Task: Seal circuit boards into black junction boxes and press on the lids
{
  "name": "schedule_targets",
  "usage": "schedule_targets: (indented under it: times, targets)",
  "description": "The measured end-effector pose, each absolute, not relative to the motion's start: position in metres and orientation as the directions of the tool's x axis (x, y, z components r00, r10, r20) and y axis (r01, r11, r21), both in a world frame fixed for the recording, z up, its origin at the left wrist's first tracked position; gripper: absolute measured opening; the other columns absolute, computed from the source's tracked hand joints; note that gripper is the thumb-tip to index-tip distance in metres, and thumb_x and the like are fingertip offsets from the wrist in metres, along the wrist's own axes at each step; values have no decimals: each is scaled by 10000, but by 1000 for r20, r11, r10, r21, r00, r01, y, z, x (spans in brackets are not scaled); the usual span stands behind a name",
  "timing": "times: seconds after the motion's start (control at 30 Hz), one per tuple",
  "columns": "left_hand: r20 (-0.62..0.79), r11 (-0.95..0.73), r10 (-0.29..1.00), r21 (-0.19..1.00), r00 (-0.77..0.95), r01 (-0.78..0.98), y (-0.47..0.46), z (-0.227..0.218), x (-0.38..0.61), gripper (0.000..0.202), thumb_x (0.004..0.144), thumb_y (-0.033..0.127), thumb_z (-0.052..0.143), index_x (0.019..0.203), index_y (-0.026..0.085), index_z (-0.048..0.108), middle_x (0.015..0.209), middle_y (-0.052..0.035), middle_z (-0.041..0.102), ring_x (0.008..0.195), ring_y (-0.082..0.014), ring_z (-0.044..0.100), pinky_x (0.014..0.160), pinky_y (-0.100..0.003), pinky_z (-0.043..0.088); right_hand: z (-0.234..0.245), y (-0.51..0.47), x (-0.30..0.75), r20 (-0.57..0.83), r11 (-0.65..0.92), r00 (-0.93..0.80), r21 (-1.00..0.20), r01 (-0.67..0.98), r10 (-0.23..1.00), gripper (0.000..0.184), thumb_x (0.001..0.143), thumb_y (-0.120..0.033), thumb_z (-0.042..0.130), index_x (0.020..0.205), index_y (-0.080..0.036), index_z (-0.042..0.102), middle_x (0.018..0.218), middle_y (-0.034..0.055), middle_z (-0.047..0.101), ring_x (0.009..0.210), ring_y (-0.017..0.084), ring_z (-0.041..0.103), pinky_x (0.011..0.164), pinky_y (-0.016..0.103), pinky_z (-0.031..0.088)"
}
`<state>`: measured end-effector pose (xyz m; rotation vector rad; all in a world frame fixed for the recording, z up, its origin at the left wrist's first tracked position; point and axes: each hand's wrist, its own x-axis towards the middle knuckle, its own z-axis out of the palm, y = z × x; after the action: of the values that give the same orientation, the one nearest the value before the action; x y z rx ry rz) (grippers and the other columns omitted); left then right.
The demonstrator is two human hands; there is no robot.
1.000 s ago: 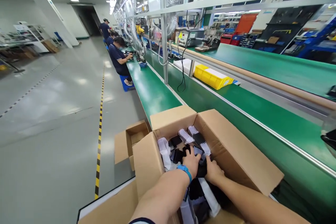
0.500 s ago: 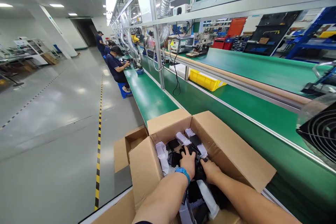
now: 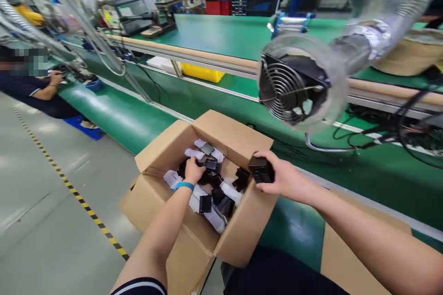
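My right hand (image 3: pixel 282 179) grips a black finned block (image 3: pixel 262 169), which looks like a heat sink, between thumb and fingers above the right wall of an open cardboard box (image 3: pixel 238 228). Inside the box, my left hand (image 3: pixel 194 170), with a blue band at its wrist, is closed at a black part (image 3: pixel 201 163) among the pile. Its fingertips are partly hidden there. Several more black pieces (image 3: pixel 205 203) and white wrapped strips (image 3: pixel 231 191) lie jumbled around it.
A fan in a clear round hood (image 3: pixel 294 85) on a foil duct hangs right of the box. Behind runs a green bench (image 3: pixel 221 37) with a yellow bin (image 3: pixel 202 72) beneath. A seated co-worker (image 3: pixel 34 83) is at left. Flat cardboard (image 3: pixel 360 239) lies at right.
My right hand has come up out of the box and moved right, now holding the black finned block. My left hand stays in the box. The view has swung to the right.
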<state>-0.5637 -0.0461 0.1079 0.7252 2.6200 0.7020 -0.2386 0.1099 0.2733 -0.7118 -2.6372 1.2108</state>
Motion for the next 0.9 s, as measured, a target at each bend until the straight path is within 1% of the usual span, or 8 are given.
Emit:
schedule_targets:
  times: [0.13, 0.2, 0.27, 0.47, 0.57, 0.67, 0.73, 0.9]
  targets:
    - [-193, 725, 439, 653, -877, 219, -44, 131, -567, 381, 660, 268, 757, 969, 184, 549, 889, -35, 618, 881, -235, 655, 813, -381, 565, 208, 120, -121, -368, 293, -586, -605, 740, 722, 738, 742, -295, 752, 1393, -252, 407, 1116, 68, 685, 889, 219, 671, 747, 288, 476]
    - [-221, 688, 419, 710, -881, 150, -42, 150, -561, 412, 666, 332, 739, 984, 186, 522, 831, -10, 601, 776, -204, 646, 709, -355, 572, 159, 115, -84, -514, 215, -413, -402, 890, 752, 709, 760, -237, 725, 1392, -192, 407, 1107, 111, 684, 925, 233, 669, 773, 291, 465]
    - [-243, 638, 446, 761, -861, 116, -38, 176, -547, 450, 667, 392, 720, 1011, 193, 508, 824, 2, 598, 727, -186, 640, 654, -336, 568, 119, 107, -64, -565, 157, -327, -329, 931, 757, 682, 752, -201, 731, 1370, -156, 447, 1116, 153, 675, 959, 254, 666, 792, 301, 455]
    - [-160, 263, 780, 961, -605, 83, -25, 246, -423, 476, 611, 333, 845, 974, 246, 550, 1205, -31, 671, 1092, -226, 659, 883, -342, 572, 71, 109, -63, -585, 113, -259, -275, 955, 768, 778, 786, -256, 760, 1473, -183, 402, 1257, 196, 597, 1116, 291, 619, 898, 340, 433]
    - [-293, 333, 897, 940, -332, 69, -14, 224, -323, 442, 693, 356, 821, 1018, 237, 547, 1239, -46, 662, 1065, -230, 672, 864, -353, 579, 64, 119, -68, -578, 164, -315, -298, 940, 753, 928, 846, -320, 735, 1597, -200, 204, 1293, 203, 577, 1168, 295, 594, 952, 347, 410]
    - [-376, 424, 903, 862, -209, 280, 7, 165, -243, 362, 788, 338, 730, 1056, 220, 517, 1041, -19, 678, 892, -185, 683, 813, -332, 578, 57, 127, -64, -569, 202, -366, -331, 922, 737, 999, 886, -409, 708, 1633, -226, 70, 1274, 177, 593, 1154, 283, 603, 954, 329, 407]
    - [-372, 448, 894, 743, -249, 498, 21, 127, -211, 317, 785, 251, 709, 1030, 212, 512, 999, -17, 651, 905, -185, 666, 850, -336, 563, 54, 130, -56, -551, 211, -378, -343, 915, 744, 973, 908, -423, 678, 1637, -227, 63, 1251, 160, 603, 1145, 275, 607, 951, 317, 408]
    - [-382, 503, 860, 524, -338, 688, 37, 90, -189, 347, 780, 96, 666, 1095, 197, 558, 1324, -128, 532, 1275, -266, 531, 1125, -430, 414, 58, 128, -34, -462, 250, -398, -348, 903, 792, 748, 971, -369, 555, 1606, -161, 220, 1326, 185, 559, 1239, 282, 539, 1047, 330, 372]
